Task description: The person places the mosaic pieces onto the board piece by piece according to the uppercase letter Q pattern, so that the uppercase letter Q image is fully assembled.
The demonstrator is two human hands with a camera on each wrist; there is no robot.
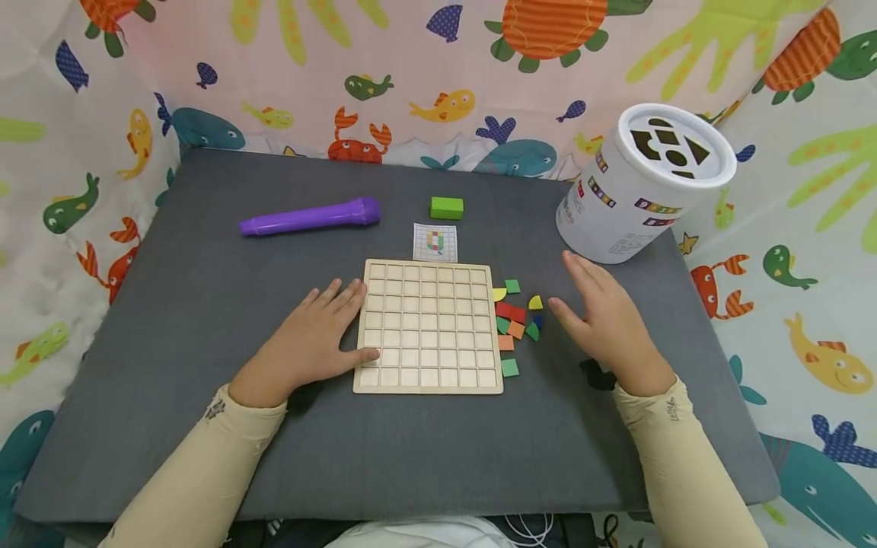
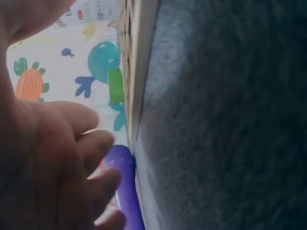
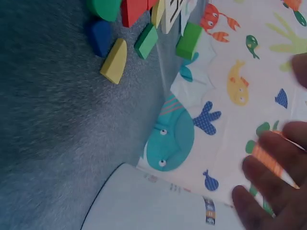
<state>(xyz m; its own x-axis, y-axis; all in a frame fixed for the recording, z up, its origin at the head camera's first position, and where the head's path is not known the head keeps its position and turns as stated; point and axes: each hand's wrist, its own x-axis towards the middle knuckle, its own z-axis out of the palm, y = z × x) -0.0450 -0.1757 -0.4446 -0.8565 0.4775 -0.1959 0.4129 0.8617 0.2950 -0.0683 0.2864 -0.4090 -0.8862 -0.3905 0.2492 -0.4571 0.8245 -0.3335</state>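
Observation:
A wooden grid board (image 1: 428, 327) with empty square cells lies mid-table. My left hand (image 1: 304, 342) is at its left edge, fingers spread, the thumb over the board's lower left cells. Right of the board, my right hand (image 1: 610, 323) is held with fingers extended and nothing in it, beside a cluster of small coloured pieces: red (image 1: 517, 313), orange (image 1: 505, 343), green (image 1: 510, 367), blue and yellow (image 3: 115, 62). A small printed pattern card (image 1: 435, 243) touches the board's top edge, and a green block (image 1: 447, 208) sits behind it.
A purple marker-shaped tube (image 1: 311, 217) lies at the back left. At the back right stands a white bucket (image 1: 640, 186) with shaped holes in its lid. A black object (image 1: 597, 375) is partly under my right wrist. A patterned cloth with sea animals hangs around the grey table (image 1: 425, 449).

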